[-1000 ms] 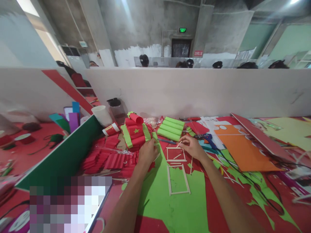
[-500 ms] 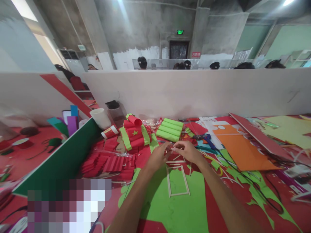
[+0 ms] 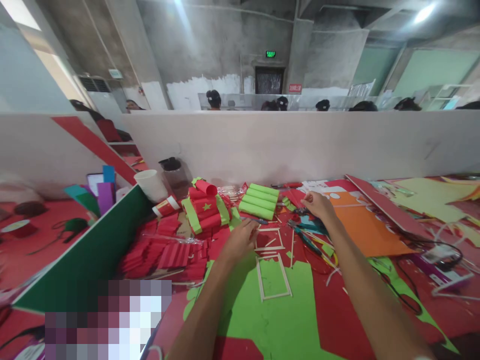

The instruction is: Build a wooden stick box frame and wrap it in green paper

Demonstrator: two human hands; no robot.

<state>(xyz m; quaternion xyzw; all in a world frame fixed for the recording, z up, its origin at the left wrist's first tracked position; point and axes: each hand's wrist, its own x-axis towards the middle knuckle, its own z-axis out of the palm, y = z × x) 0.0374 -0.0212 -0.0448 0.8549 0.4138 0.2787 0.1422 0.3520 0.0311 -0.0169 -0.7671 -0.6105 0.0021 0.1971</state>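
My left hand (image 3: 243,237) is closed at the near left of a small stick frame (image 3: 275,239), its fingers curled together; whatever they pinch is too small to make out. To the right, my right hand (image 3: 319,206) hovers over the tools beside the orange sheet (image 3: 354,225), thumb and fingertips pressed together. I cannot tell what is between them. A larger rectangular frame of thin wooden sticks (image 3: 273,296) lies on the green sheet (image 3: 270,325) between my forearms. Teal-handled pliers (image 3: 309,243) lie just below my right hand.
A red roll bundle with a yellow star (image 3: 207,207) and a green ridged piece (image 3: 258,201) stand at the back. Red folded pieces (image 3: 176,253) pile up at left, beside a dark green board (image 3: 90,245). A white partition (image 3: 281,145) closes off the far side.
My right hand has left the small frame and moved right, over the tools. My left hand stays near the frame, slightly lower. The small frame and the pliers are now more exposed.
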